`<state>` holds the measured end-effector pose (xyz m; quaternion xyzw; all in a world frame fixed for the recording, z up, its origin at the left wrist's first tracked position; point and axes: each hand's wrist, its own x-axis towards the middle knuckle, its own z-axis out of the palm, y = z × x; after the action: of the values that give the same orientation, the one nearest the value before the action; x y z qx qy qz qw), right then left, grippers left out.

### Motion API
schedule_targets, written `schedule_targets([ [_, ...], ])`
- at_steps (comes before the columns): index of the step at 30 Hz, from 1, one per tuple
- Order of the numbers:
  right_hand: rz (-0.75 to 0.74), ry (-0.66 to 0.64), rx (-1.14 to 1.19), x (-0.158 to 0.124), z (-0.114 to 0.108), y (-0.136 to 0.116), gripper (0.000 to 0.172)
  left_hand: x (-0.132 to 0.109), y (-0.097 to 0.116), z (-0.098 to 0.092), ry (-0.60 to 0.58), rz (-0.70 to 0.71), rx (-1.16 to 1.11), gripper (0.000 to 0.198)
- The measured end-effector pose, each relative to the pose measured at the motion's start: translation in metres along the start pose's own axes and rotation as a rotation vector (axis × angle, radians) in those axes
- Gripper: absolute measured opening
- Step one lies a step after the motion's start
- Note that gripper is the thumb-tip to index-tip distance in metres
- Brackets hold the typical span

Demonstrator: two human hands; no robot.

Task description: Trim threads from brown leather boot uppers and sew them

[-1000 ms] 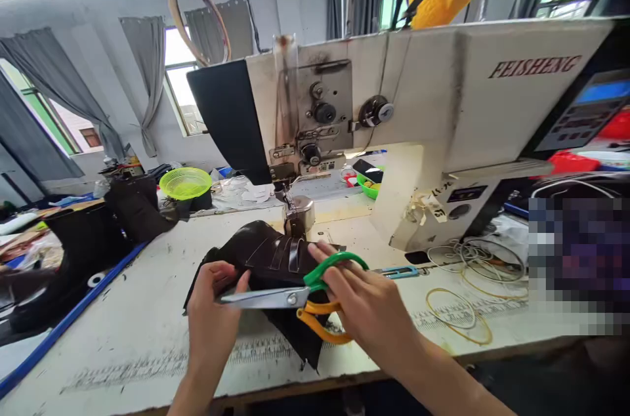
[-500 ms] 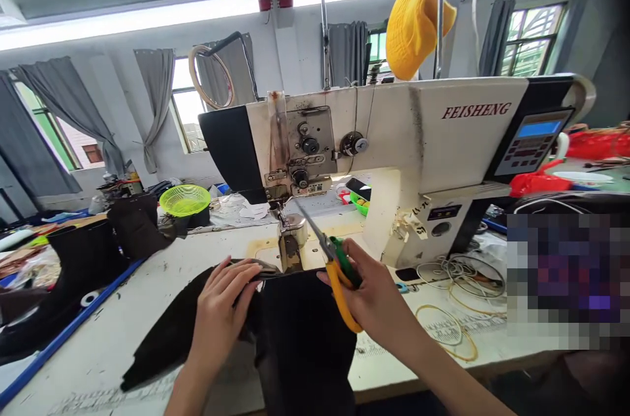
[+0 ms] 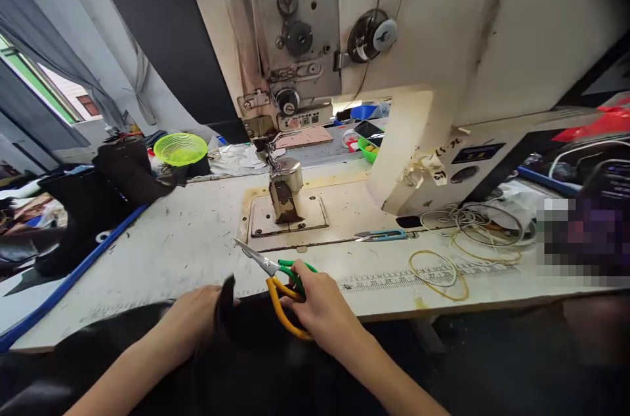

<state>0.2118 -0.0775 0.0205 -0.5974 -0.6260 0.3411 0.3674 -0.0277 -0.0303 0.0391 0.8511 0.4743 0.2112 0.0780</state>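
Observation:
My right hand [image 3: 322, 308] grips a pair of scissors [image 3: 268, 265] with one green and one orange handle. Their blades point up and left over the white table, slightly parted. My left hand [image 3: 191, 314] is closed on the black material [image 3: 256, 337], which looks like a boot upper; its edge stands up beside my fingers, and my fingertips are partly hidden behind it. Much of the dark piece hangs over the table's front edge. Beyond both hands rises the post [image 3: 287, 189] of the sewing machine [image 3: 423, 42], with nothing lying on its top.
Blue thread snips [image 3: 381, 235] lie by the machine base, near loops of yellow and white cord [image 3: 443, 271]. A ruler strip [image 3: 394, 280] runs along the table front. At left stand black boot uppers [image 3: 81, 212] behind a blue edge strip [image 3: 79, 278]; farther back sits a yellow-green basket [image 3: 180, 149].
The view has tilted down and come closer to the machine. Both hands have drawn back from the post toward the table's front edge, bringing the black boot upper and scissors along.

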Motion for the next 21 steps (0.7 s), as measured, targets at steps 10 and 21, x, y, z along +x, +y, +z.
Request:
schedule_targets([
  [10, 0.129, -0.026, -0.153, 0.001, -0.020, 0.009, 0.027, 0.031, 0.040, -0.009, -0.537, 0.015, 0.480, 0.027],
  [21, 0.145, -0.057, -0.138, -0.001, -0.022, 0.021, 0.022, 0.027, 0.053, 0.060, -0.255, 0.071, -0.307, 0.020],
])
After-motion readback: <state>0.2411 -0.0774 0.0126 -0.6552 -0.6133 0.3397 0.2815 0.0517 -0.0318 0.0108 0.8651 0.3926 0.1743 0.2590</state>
